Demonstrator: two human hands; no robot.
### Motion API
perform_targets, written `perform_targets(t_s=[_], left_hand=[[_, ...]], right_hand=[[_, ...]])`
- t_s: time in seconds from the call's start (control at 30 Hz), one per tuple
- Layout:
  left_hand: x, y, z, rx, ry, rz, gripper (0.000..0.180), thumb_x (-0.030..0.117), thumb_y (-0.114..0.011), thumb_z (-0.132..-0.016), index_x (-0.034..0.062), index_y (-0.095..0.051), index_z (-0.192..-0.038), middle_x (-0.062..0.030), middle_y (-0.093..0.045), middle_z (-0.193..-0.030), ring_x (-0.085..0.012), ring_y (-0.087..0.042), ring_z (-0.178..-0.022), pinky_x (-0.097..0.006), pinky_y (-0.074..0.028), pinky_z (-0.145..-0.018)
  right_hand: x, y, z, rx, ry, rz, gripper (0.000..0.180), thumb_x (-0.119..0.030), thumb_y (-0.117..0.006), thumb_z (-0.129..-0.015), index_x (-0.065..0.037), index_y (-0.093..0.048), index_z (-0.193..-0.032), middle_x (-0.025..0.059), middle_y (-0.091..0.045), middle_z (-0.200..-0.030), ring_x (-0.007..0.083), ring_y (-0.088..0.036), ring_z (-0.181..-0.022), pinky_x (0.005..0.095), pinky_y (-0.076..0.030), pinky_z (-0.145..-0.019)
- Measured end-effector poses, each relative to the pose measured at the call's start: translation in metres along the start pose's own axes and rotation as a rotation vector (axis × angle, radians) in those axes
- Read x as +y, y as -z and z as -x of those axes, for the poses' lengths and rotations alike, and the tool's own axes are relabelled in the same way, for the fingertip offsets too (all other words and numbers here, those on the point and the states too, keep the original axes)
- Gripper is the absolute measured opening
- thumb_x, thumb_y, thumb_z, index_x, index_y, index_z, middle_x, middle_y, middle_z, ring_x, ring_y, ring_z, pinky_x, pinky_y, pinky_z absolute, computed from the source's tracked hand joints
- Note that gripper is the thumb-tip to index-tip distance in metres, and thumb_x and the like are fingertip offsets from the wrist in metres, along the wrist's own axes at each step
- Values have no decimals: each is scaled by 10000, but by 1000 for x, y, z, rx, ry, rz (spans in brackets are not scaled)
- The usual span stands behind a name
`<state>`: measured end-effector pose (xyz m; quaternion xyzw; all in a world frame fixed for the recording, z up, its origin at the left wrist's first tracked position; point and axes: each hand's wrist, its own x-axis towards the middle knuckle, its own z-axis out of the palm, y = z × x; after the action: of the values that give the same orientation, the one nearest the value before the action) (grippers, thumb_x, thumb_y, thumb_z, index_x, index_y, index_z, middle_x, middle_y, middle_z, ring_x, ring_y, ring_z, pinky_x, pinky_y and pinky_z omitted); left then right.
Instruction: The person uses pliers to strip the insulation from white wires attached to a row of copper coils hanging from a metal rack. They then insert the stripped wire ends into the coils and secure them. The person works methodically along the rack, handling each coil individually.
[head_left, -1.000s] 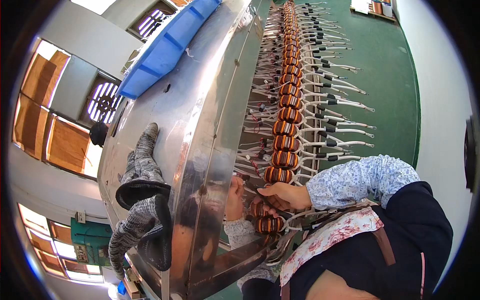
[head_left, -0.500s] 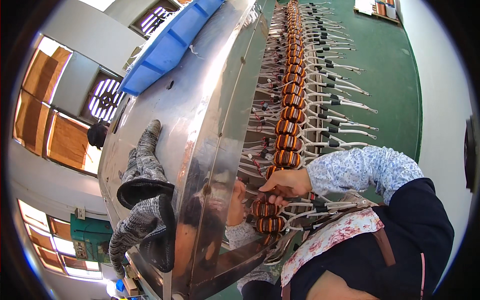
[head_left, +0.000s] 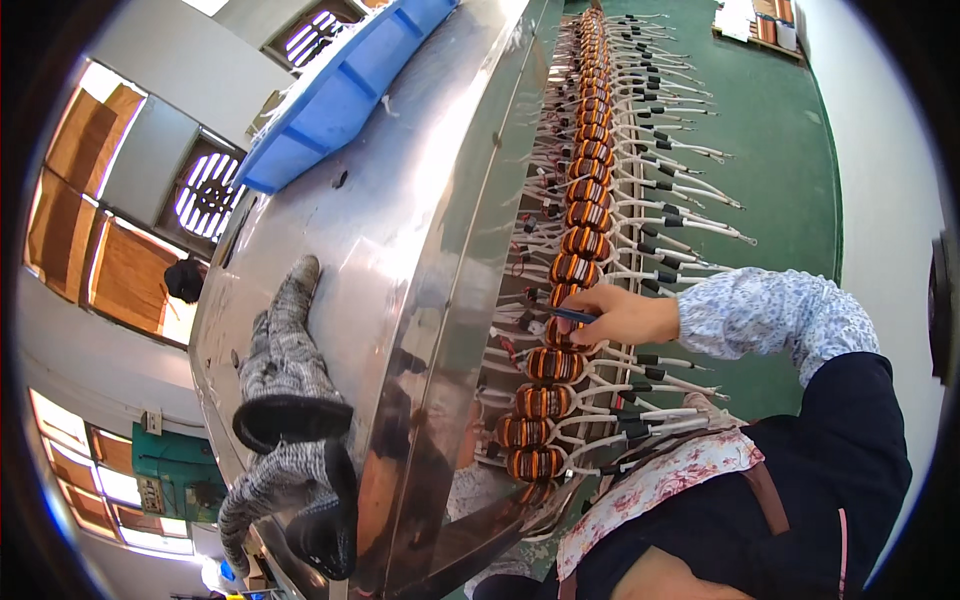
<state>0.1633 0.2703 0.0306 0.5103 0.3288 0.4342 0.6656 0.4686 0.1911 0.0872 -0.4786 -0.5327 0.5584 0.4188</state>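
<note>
My right hand [head_left: 632, 316] is closed over the row of wound ring coils, with a slim dark-blue tool [head_left: 574, 315] pinched between thumb and fingers. The tool's kind is too small to make out. Under and beside the fingers sit orange-and-brown coils [head_left: 554, 364], with white-sleeved leads [head_left: 690, 265] running out to the right, several wearing black bands. Thinner leads with small connectors [head_left: 520, 255] stick out on the left side. My left hand does not show; only a bit of patterned sleeve appears low down by the table's corner.
A shiny metal table [head_left: 400, 190] stands to the left, its edge running beside the coil row. On it lie grey knitted gloves [head_left: 290, 350] and a blue tray [head_left: 345, 100]. Green floor [head_left: 775, 170] and a white wall [head_left: 880, 150] lie to the right.
My right hand has moved up and away along the row, and the dark-blue tool now shows in it. My left hand, seen beside the near coils before, has dropped from view.
</note>
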Motion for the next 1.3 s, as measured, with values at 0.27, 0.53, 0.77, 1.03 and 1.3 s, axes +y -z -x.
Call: perform_targets(t_s=[0.27,0.53,0.77,1.03,1.3], left_hand=[[11,-21,-10,103,-67,-549,280,230,-497,-942,31,-505,-746,-3,-473,-648,-55,-300,-437,-223,-240,-436],[11,-15,-23,271,60,-127,280,236,-474,-943,58,-520,-732,22,-407,-558,-39,-300,-438,-215,-214,-424],[-71,95,-44,252,-66,-255,252,246,-498,-934,78,-480,-747,-3,-455,-637,-50,-289,-440,-196,-249,-418],[-3,5,-30,132,48,-16,254,247,-490,-942,77,-491,-752,-9,-481,-649,-43,-282,-431,-187,-235,-411],[-1,3,-31,131,48,-53,259,251,-487,-942,69,-502,-758,-14,-503,-653,-42,-283,-422,-189,-228,-406]], right_hand=[[-2,9,27,-83,442,883,470,-277,-602,-797,-111,-490,-1222,195,-557,-1014,360,-570,-910,426,-466,-764],[6,-19,-14,137,747,1402,518,-225,-665,-647,-83,-539,-1129,124,-517,-1016,264,-498,-944,364,-398,-816],[13,-43,-60,117,945,1463,338,-151,-601,-682,-78,-567,-1010,54,-521,-901,213,-497,-940,323,-388,-836],[16,-57,-79,140,982,1478,212,-176,-557,-723,-86,-584,-913,24,-543,-897,189,-502,-957,307,-377,-852],[19,-78,-67,300,1025,1643,218,-211,-560,-706,-49,-607,-844,19,-552,-839,186,-512,-934,306,-366,-824]])
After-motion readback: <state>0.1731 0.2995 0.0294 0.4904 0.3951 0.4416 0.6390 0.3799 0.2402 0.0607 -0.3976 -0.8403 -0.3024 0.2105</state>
